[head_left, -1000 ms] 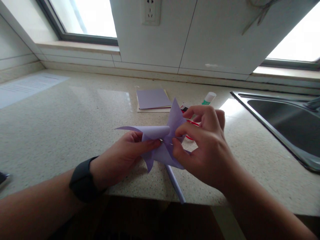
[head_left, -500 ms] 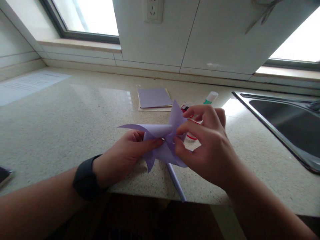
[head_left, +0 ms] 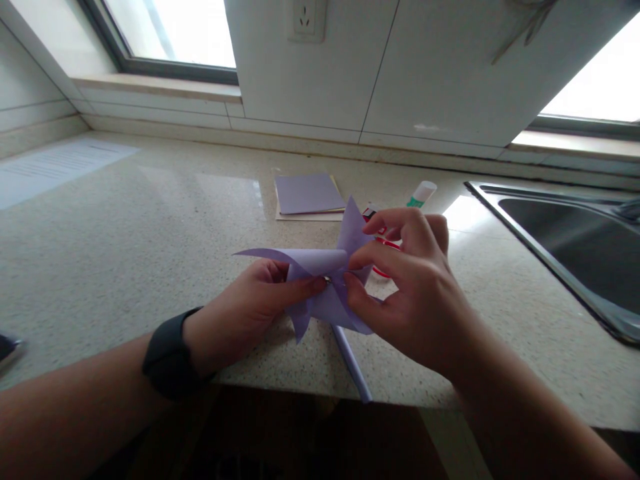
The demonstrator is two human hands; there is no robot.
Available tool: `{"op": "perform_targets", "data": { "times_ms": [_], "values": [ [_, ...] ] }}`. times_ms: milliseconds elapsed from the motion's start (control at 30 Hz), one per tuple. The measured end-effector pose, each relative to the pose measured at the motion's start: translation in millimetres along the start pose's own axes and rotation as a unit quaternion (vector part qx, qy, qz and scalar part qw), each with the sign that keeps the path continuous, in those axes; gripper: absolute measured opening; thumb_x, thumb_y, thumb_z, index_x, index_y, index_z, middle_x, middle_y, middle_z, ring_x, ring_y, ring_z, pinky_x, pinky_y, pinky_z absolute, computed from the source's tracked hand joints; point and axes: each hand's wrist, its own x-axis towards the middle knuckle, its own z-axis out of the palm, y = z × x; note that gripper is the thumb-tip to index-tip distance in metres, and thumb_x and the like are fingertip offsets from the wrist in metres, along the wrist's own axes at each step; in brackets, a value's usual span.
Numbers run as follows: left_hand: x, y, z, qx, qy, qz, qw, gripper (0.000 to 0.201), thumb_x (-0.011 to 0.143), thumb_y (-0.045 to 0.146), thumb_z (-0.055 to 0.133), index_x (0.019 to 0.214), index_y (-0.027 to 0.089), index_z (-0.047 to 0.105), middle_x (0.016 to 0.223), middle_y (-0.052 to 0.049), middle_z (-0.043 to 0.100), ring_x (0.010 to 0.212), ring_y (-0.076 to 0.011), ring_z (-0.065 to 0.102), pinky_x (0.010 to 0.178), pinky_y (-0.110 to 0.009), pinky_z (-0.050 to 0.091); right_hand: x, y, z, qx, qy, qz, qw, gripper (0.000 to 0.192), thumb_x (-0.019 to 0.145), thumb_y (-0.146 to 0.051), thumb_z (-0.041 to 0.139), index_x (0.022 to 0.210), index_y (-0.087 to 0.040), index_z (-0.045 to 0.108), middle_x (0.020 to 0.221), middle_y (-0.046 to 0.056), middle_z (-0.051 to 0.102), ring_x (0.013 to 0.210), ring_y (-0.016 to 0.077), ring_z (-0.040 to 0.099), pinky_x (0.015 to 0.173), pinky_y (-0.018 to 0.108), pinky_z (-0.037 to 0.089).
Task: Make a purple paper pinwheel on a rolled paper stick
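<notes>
Right now the left hand (head_left: 250,307) pinches the middle of a pale purple paper pinwheel (head_left: 325,280), thumb on top beside a small shiny pin at its hub and the other fingers tucked under the blades. A dark band (head_left: 167,357) sits on that wrist. The right hand (head_left: 410,293) grasps the same pinwheel from the other side, thumb and forefinger closed on the paper just beside the hub, the other fingers curled above. The pinwheel is held just above the countertop (head_left: 125,253), near its front edge, about midway along. A rolled purple paper stick (head_left: 353,363) runs from under the blades toward the front edge and pokes slightly past it.

Behind the right hand lies something red (head_left: 383,270), mostly hidden, so I cannot tell what it is. Farther back, toward the rear edge, a small stack of purple and cream paper squares (head_left: 307,197) lies flat, and a glue stick (head_left: 421,193) lies on its side near it. A steel sink (head_left: 565,240) is set into the right end of the countertop. A printed sheet (head_left: 55,170) lies at the far left.
</notes>
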Motion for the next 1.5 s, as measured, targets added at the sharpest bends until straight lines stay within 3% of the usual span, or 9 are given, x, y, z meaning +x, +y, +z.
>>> {"op": "perform_targets", "data": {
  "times_ms": [267,767,1100,1500],
  "values": [
    [-0.3,3.2,3.7,-0.019,0.003,0.004,1.000,0.021,0.086,0.022,0.078,0.106,0.016,0.081,0.096,-0.008,0.079,0.086,-0.0163,0.069,0.081,-0.025,0.053,-0.1,1.6,-1.0,-0.025,0.032,0.022,0.999,0.003,0.081,-0.020,0.067,0.079,-0.022,0.067,0.113,0.012,0.058,0.108,0.0323,0.050,0.092,0.053,0.046],
    [-1.7,4.2,3.1,0.001,0.004,-0.005,1.000,0.023,0.085,0.025,0.079,0.106,0.016,0.080,0.097,-0.009,0.078,0.086,-0.0176,0.068,0.080,-0.026,0.051,1.4,0.5,-2.7,0.018,-0.014,0.020,1.000,0.006,0.081,-0.019,0.068,0.079,-0.024,0.067,0.117,0.009,0.058,0.113,0.0334,0.051,0.093,0.055,0.045],
    [-1.1,0.7,0.8,0.046,0.031,-0.015,0.998,0.024,0.080,0.032,0.084,0.099,0.018,0.081,0.097,-0.007,0.078,0.083,-0.0178,0.067,0.076,-0.028,0.050,1.7,-1.2,0.1,0.023,-0.041,0.008,0.999,0.004,0.081,-0.019,0.070,0.081,-0.023,0.070,0.122,0.009,0.056,0.118,0.0329,0.046,0.104,0.057,0.039],
    [-3.2,2.1,1.0,0.058,0.008,-0.008,0.998,0.024,0.084,0.033,0.081,0.106,0.022,0.081,0.102,-0.006,0.079,0.083,-0.0174,0.068,0.075,-0.027,0.051,3.1,-1.6,-1.5,0.046,-0.078,0.026,0.996,0.009,0.088,-0.023,0.065,0.082,-0.023,0.072,0.119,0.009,0.059,0.109,0.0298,0.050,0.094,0.052,0.043]
  ]
}}
